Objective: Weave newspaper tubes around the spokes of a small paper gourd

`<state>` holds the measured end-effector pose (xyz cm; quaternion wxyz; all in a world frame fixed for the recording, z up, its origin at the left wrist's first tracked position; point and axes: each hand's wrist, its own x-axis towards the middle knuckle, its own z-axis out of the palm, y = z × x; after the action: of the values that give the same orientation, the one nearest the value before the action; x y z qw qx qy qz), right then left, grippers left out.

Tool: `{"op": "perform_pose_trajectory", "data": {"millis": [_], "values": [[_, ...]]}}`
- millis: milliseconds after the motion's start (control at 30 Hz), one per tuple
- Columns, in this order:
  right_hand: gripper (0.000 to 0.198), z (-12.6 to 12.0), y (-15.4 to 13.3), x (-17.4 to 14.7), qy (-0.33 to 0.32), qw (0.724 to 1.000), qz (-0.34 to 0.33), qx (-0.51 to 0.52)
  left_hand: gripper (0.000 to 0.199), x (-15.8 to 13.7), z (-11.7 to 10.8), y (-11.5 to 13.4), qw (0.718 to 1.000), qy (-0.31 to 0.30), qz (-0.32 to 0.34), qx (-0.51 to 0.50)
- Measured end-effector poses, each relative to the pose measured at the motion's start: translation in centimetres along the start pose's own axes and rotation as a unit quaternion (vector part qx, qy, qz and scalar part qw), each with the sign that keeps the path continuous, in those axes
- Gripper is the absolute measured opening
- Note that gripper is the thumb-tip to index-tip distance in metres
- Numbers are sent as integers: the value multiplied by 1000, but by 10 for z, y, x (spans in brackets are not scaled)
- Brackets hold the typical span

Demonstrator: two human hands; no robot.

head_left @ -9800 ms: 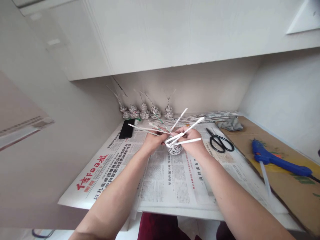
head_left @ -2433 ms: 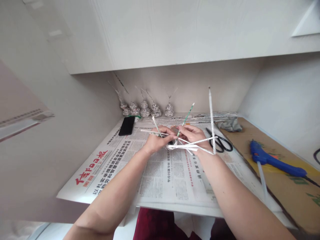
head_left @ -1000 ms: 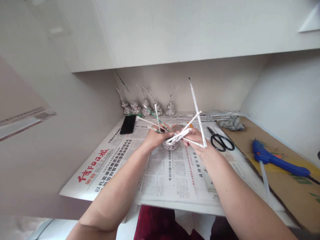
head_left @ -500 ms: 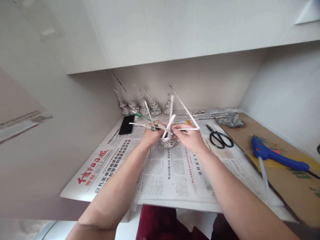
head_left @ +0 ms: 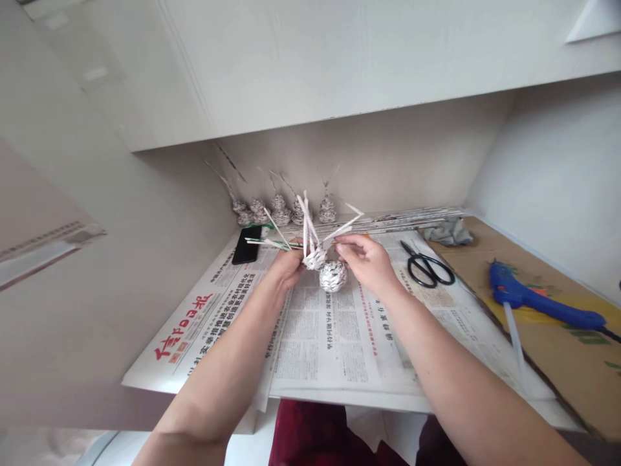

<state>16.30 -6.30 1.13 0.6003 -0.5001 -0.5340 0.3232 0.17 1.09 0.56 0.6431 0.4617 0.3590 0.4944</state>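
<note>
A small woven paper gourd (head_left: pixel 333 277) hangs between my hands above the newspaper, its round end low and tilted toward me. White paper strips (head_left: pixel 306 223) fan up and outward from its narrower top. My left hand (head_left: pixel 290 264) closes round the top from the left, its fingertips partly hidden behind the weave. From the right, my right hand (head_left: pixel 366 259) pinches with thumb and forefinger at the base of a bent paper strip (head_left: pixel 343 228), beside the round end. Thin green and white ends (head_left: pixel 266 243) stick out leftward past my left hand.
Newspaper (head_left: pixel 310 349) covers the table. Several woven gourds (head_left: pixel 327 208) line the back wall beside long paper sticks (head_left: pixel 407 218). A phone (head_left: pixel 246 244) lies left; black scissors (head_left: pixel 427 266), a grey crumpled cloth (head_left: pixel 451 232) and a blue glue gun (head_left: pixel 543 301) on cardboard (head_left: pixel 577 388) lie right.
The gourd has tipped over, so its round end now faces me and its top leans left. The strips have shifted left and bunched upward; the right-hand long strip has swung lower.
</note>
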Motion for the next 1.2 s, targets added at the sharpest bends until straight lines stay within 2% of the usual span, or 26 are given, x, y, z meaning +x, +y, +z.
{"op": "perform_pose_trajectory", "data": {"millis": [100,200,333,600,767,1000,1200], "values": [[25,3,-4,-6,-9,998,-40,-53,24,1,-1,-3,1000,-17,-14,-10],[31,8,-5,-12,-32,995,-40,-90,24,-1,1,-4,999,-27,-19,-13],[32,13,-6,-16,-29,990,-36,-134,24,-6,6,-5,999,-39,-3,4],[20,10,-11,-15,-40,990,20,-138,28,-15,15,-3,996,-13,39,78],[20,10,-9,-14,-34,988,11,-148,27,-19,19,-2,992,-22,69,106],[30,9,4,-8,-62,997,51,-14,26,-16,14,-2,991,-36,82,96],[34,3,-1,-3,-116,971,146,148,30,-13,10,1,996,-43,49,65]]}}
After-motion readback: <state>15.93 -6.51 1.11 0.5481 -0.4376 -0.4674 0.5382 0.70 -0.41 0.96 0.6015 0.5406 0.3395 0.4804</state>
